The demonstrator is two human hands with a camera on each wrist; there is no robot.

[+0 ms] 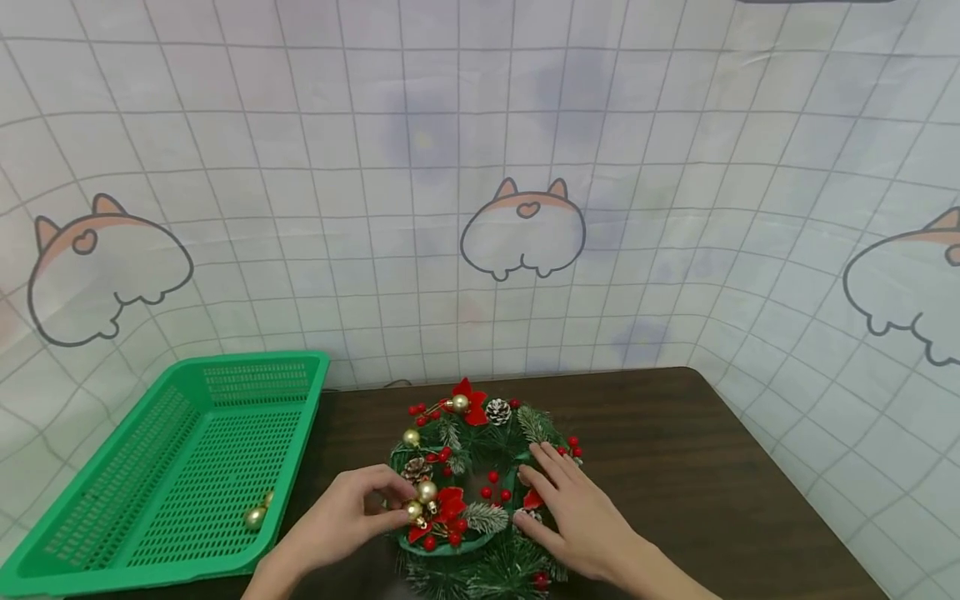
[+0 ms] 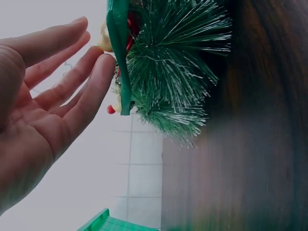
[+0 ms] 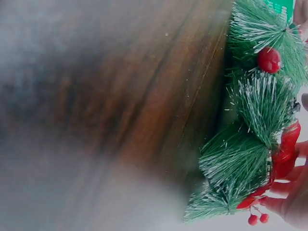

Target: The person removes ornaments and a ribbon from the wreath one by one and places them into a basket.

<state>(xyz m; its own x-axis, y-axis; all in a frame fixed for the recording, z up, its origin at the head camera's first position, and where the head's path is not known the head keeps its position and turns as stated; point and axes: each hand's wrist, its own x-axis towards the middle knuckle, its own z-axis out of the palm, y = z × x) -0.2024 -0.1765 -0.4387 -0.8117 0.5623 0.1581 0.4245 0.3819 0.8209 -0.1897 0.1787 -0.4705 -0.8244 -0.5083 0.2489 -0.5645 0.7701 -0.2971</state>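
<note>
A Christmas wreath (image 1: 510, 567) of frosted green needles lies on the dark wooden table. At its front left, my left hand (image 1: 341, 510) has thumb and fingers beside gold balls (image 1: 427, 492) and a red flower (image 1: 452, 500). The left wrist view shows the left hand's fingers (image 2: 94, 86) fairly straight, their tips at the green ribbon (image 2: 122, 72) on the wreath's edge. My right hand (image 1: 573, 517) rests on the wreath's right side with fingers spread. Part of another red flower (image 3: 286, 151) is under the right hand.
On the left stands a green plastic basket (image 1: 296, 433) with gold balls (image 1: 255, 517) in its near right corner. The wooden table (image 1: 675, 467) extends to the right. Behind it hangs a white gridded cloth (image 1: 420, 333) with cartoon prints.
</note>
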